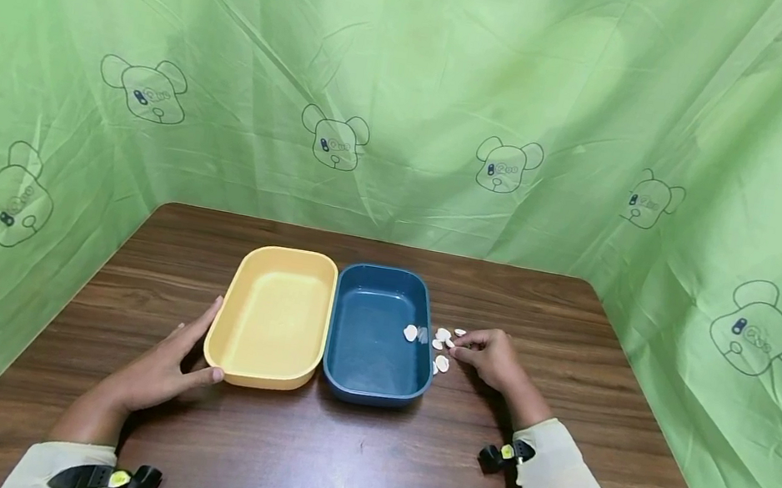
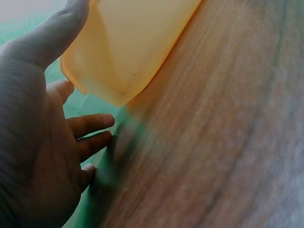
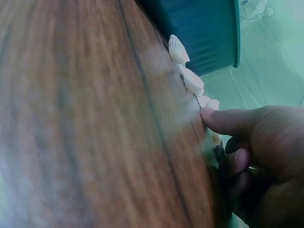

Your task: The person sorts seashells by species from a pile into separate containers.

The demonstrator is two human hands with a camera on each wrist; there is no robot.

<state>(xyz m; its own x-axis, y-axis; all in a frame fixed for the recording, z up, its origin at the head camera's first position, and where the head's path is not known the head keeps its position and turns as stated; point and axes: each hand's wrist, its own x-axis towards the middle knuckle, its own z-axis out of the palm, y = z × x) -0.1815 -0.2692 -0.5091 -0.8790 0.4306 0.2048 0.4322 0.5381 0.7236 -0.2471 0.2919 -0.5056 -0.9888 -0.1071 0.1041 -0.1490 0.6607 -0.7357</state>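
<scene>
White seashells [image 1: 442, 364] with ridged surfaces lie on the table just right of a blue container [image 1: 368, 398]. My right hand [image 1: 493, 359] is among them and pinches a small white seashell [image 1: 450, 343] between thumb and forefinger. In the right wrist view the thumb hides part of the shells. Inside the blue container is a white seashell [image 1: 410, 333], with a blurred pale shape beside it. My left hand [image 1: 163, 370] rests against the left side of a yellow container [image 1: 264, 382], fingers spread and thumb at its near left corner.
The two containers stand side by side on a dark wooden table [image 1: 356, 475]. A green curtain [image 1: 413, 197] with bear drawings surrounds the table's back and sides. A black wrist camera [image 1: 145, 482] sits on the left wrist and another camera [image 1: 491, 459] on the right.
</scene>
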